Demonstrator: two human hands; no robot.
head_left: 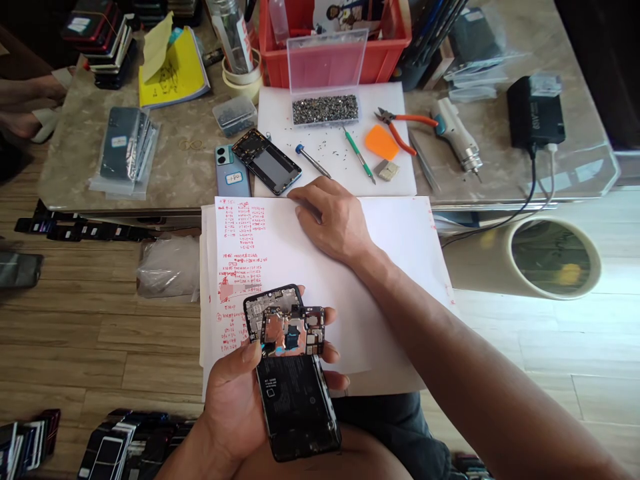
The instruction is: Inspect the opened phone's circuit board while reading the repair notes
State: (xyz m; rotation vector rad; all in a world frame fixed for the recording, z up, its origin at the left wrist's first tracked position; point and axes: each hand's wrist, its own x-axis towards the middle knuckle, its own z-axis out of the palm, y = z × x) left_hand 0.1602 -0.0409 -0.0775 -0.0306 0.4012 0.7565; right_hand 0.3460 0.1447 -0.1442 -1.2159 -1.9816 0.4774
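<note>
My left hand (235,400) grip clamped on opened phone (295,393); right hand (335,220) flat, fingers apart, on paper (400,240).

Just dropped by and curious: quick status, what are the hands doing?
Left hand grips opened phone, loose circuit board on top. Right hand flat on white paper, holding nothing. Screwdriver just beyond fingertips.

Low marble-topped table (190,173) on pale wood-plank floor (100,333), daylight from the right.
</note>
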